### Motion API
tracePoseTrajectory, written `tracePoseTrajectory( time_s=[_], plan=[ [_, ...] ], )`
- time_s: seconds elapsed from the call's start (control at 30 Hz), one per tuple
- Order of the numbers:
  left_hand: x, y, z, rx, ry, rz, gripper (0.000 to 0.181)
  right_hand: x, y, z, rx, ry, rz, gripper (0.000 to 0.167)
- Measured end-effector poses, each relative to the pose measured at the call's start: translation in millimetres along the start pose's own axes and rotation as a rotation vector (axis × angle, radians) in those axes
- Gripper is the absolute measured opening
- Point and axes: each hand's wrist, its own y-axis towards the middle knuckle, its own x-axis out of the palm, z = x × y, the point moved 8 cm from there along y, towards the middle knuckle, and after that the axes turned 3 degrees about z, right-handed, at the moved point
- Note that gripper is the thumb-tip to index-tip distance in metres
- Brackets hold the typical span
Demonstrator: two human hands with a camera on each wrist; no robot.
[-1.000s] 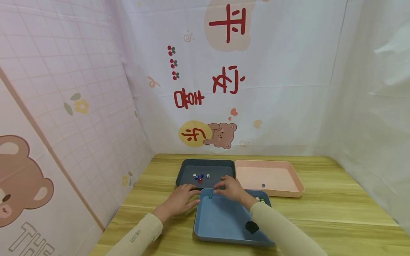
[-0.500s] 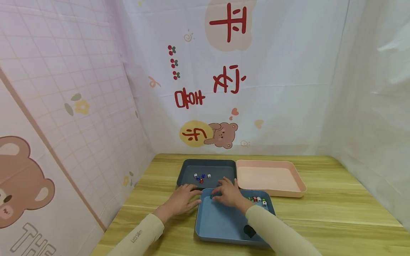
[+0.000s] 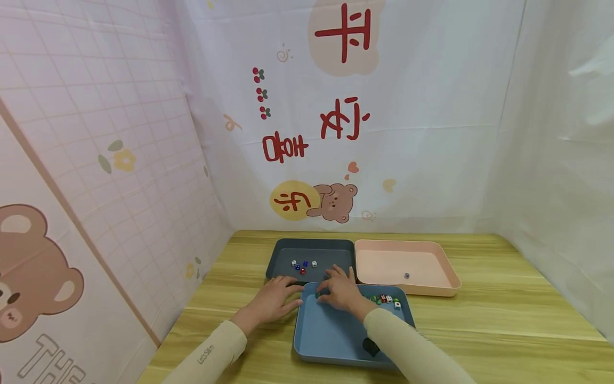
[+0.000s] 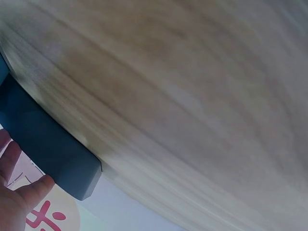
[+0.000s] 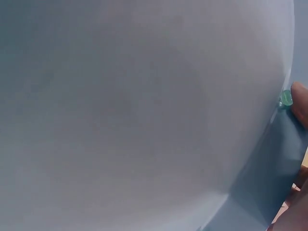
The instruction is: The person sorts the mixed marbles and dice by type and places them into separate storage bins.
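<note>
Lowered since a second ago with the right hand [image 3: 341,292], down to the far left corner of a shallow, rectangular blue tray [image 3: 331,333], one fingertip now at a small, translucent green piece [image 5: 286,98] beside the tray wall. Cannot tell whether pinched there or only touched; other fingers of that hand apart from that tip, beyond the wall. With the left hand [image 3: 271,301], resting beside the same tray's far left corner, fingers spread apart and holding nothing. Also shifted, slightly rightward, inside a shallow, rectangular pink tray [image 3: 403,256]: one small greyish die [image 3: 406,276]. Beyond the blue tray, inside a shallow, rectangular dark slate tray [image 3: 331,253], two small white dice [image 3: 314,264], two small blue dice [image 3: 298,266] and one small red die [image 3: 303,271]. Near the blue tray's far right corner, a cluster of small white, red and green pieces [image 3: 389,300]. Underneath everything, a yellowish wood-grain table [image 3: 503,320].
</note>
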Motion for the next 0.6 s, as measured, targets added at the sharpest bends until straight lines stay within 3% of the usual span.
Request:
tracePoseTrajectory(
  time_s=[0.37,0.6],
  plan=[
    [1.6,0.9,1.3,-0.003,-0.012,0.002,0.041,-1.6,-3.5,-4.0,-0.021,-0.015,0.012,0.010],
    [0.9,0.6,-0.2,-0.001,-0.011,0.018,0.040,-11.5,-2.5,-0.4,0.005,0.135,0.013,0.006]
  ],
)
